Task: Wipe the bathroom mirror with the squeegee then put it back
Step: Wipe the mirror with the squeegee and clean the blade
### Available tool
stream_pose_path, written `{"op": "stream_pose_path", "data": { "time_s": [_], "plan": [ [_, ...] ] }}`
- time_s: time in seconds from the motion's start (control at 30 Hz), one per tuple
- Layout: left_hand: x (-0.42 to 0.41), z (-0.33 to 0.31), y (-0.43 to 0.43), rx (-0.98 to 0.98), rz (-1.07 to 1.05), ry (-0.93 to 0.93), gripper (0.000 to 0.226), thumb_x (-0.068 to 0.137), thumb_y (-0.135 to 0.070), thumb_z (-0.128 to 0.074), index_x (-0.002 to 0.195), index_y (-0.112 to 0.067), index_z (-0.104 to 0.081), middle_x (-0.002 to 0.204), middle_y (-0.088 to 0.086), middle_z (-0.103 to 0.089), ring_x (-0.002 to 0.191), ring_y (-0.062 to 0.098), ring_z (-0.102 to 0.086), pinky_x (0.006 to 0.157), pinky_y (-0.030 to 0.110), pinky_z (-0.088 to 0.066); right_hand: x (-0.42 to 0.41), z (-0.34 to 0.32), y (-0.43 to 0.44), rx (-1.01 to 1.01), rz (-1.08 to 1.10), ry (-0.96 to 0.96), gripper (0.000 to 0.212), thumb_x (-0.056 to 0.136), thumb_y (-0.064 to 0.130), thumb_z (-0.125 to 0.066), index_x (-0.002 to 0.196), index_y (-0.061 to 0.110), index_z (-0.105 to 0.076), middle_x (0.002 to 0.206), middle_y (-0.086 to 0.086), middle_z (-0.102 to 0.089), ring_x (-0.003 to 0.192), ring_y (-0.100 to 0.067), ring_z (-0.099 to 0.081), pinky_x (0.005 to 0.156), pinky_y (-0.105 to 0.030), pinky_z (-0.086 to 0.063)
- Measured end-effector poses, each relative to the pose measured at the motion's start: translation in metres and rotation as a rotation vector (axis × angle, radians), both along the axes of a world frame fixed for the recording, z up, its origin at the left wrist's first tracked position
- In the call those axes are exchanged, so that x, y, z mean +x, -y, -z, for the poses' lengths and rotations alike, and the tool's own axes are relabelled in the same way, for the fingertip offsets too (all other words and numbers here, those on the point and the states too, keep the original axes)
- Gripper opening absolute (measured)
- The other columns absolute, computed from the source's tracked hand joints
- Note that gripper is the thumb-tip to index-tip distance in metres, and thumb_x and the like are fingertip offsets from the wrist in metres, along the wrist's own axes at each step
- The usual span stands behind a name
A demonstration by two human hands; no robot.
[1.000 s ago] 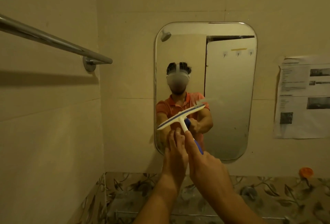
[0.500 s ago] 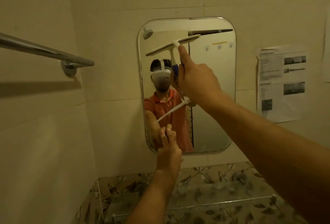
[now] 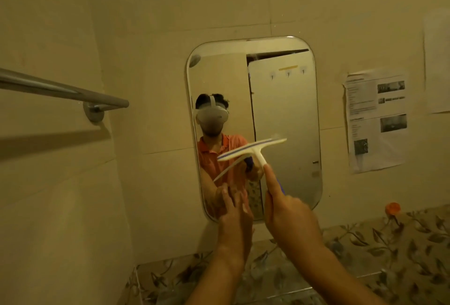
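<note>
Room: beige tiled bathroom wall, with the mirror [image 3: 280,110] fixed upright in its middle and a leaf-patterned tile band [image 3: 401,244] running below.
Squeegee place: you hold the squeegee [image 3: 253,150] in front of the mirror's lower half, nearer its left edge than its right.
Blade axis: the long white blade runs tilted, low at its left end and high at its right, with its blue-lined edge turned toward the glass.
Handle: it leaves the blade's middle and points down and right, back toward your wrist.
Right hand: your right hand [image 3: 289,217] is wrapped round the blue grip. The forefinger lies straight along the white neck, likely to steer the blade's angle and press it flat.
Left hand: your left hand [image 3: 235,212] holds nothing. Its straight fingers reach the glass near the mirror's bottom left corner and meet their reflection there, probably to steady you.
Contact: the blade's left end stands apart from its reflection, so that end looks off the glass. Whether the right end touches cannot be told.
Stage: judged from the pose, you are mid-wipe, and putting the tool back is not yet done.
Around: a towel rail [image 3: 63,90] on the left wall, a printed sheet [image 3: 376,119] stuck right of the mirror, and an orange cap [image 3: 392,208] at the top of the patterned band, just right of the mirror's bottom right corner.
</note>
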State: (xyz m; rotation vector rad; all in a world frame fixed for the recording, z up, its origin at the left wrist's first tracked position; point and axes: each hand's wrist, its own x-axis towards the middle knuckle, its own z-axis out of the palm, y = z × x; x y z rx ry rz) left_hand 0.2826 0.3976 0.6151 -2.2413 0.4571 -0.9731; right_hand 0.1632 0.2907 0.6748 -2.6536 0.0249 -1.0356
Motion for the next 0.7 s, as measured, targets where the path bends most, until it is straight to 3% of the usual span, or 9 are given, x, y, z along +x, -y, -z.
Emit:
{"op": "stream_pose_path", "data": {
  "time_s": [0.07, 0.13, 0.2, 0.27, 0.33, 0.4, 0.5, 0.6, 0.7],
  "plan": [
    [0.004, -0.001, 0.001, -0.042, -0.026, -0.039, 0.093, 0.100, -0.061, -0.036, 0.153, 0.012, -0.013, 0.154, 0.045, -0.012, 0.140, 0.068, -0.003, 0.114, 0.072, -0.011, 0.002, 0.010, 0.004, 0.017, 0.023, 0.002, 0.090, 0.109, 0.040, -0.037, 0.139, 0.044, 0.048, 0.070, 0.010, -0.046, 0.049, -0.004, -0.041, 0.040, -0.016, -0.023],
    [0.004, -0.001, 0.002, -0.116, -0.009, -0.100, 0.095, 0.100, -0.061, -0.040, 0.153, 0.011, -0.008, 0.155, 0.044, -0.009, 0.142, 0.065, -0.001, 0.115, 0.069, -0.017, 0.001, 0.012, 0.007, 0.024, -0.012, 0.033, 0.078, 0.107, 0.048, -0.027, 0.142, 0.049, 0.043, 0.068, 0.010, -0.050, 0.048, -0.006, -0.043, 0.040, -0.016, -0.027],
    [0.002, -0.002, 0.002, -0.285, 0.032, -0.193, 0.097, 0.099, -0.056, -0.049, 0.153, 0.010, -0.003, 0.157, 0.041, 0.001, 0.143, 0.062, 0.006, 0.113, 0.060, -0.036, -0.002, 0.000, 0.011, 0.157, -0.077, 0.117, 0.069, 0.102, 0.053, -0.021, 0.154, 0.049, 0.024, 0.065, 0.009, -0.054, 0.046, -0.006, -0.048, 0.041, -0.018, -0.037],
    [0.004, -0.002, 0.004, -0.411, 0.079, -0.249, 0.093, 0.098, -0.048, -0.056, 0.154, 0.009, -0.010, 0.158, 0.039, 0.013, 0.143, 0.061, 0.013, 0.106, 0.050, -0.048, -0.001, -0.026, 0.022, 0.337, -0.111, 0.250, 0.065, 0.106, 0.041, -0.035, 0.160, 0.046, 0.002, 0.059, 0.005, -0.054, 0.043, -0.007, -0.048, 0.040, -0.019, -0.042],
    [0.004, -0.001, 0.006, -0.476, 0.116, -0.234, 0.088, 0.095, -0.042, -0.063, 0.155, 0.006, -0.020, 0.159, 0.035, 0.014, 0.145, 0.058, 0.010, 0.095, 0.043, -0.056, 0.003, -0.060, 0.038, 0.479, -0.107, 0.341, 0.061, 0.109, 0.034, -0.039, 0.160, 0.045, -0.008, 0.062, 0.000, -0.055, 0.046, -0.009, -0.049, 0.041, -0.021, -0.044],
    [0.004, -0.001, 0.007, -0.491, 0.107, -0.232, 0.095, 0.093, -0.045, -0.065, 0.155, 0.006, -0.015, 0.160, 0.035, 0.013, 0.147, 0.057, 0.005, 0.092, 0.041, -0.058, 0.007, -0.094, 0.053, 0.575, -0.091, 0.378, 0.059, 0.110, 0.035, -0.037, 0.160, 0.046, -0.009, 0.069, -0.003, -0.055, 0.052, -0.013, -0.052, 0.044, -0.027, -0.049],
    [0.007, 0.001, 0.008, -0.468, 0.072, -0.198, 0.090, 0.094, -0.039, -0.066, 0.152, 0.011, -0.018, 0.156, 0.041, 0.013, 0.146, 0.059, -0.001, 0.098, 0.043, -0.054, 0.013, -0.133, 0.073, 0.671, -0.042, 0.349, 0.057, 0.110, 0.038, -0.034, 0.160, 0.046, -0.009, 0.078, -0.005, -0.057, 0.058, -0.017, -0.055, 0.045, -0.031, -0.051],
    [0.010, 0.004, 0.008, -0.472, 0.062, -0.211, 0.078, 0.094, -0.028, -0.067, 0.150, 0.010, -0.029, 0.158, 0.040, 0.003, 0.145, 0.060, -0.006, 0.097, 0.044, -0.054, 0.016, -0.144, 0.077, 0.646, -0.006, 0.312, 0.056, 0.110, 0.036, -0.033, 0.162, 0.042, -0.010, 0.080, -0.004, -0.054, 0.058, -0.014, -0.052, 0.045, -0.027, -0.045],
    [0.007, 0.003, 0.007, -0.469, 0.072, -0.227, 0.077, 0.097, -0.026, -0.063, 0.152, 0.009, -0.022, 0.159, 0.038, 0.006, 0.146, 0.058, -0.004, 0.099, 0.043, -0.053, 0.017, -0.126, 0.067, 0.585, 0.044, 0.276, 0.058, 0.110, 0.035, -0.033, 0.161, 0.043, -0.004, 0.072, -0.005, -0.053, 0.055, -0.015, -0.052, 0.044, -0.032, -0.046]
  ]
}}
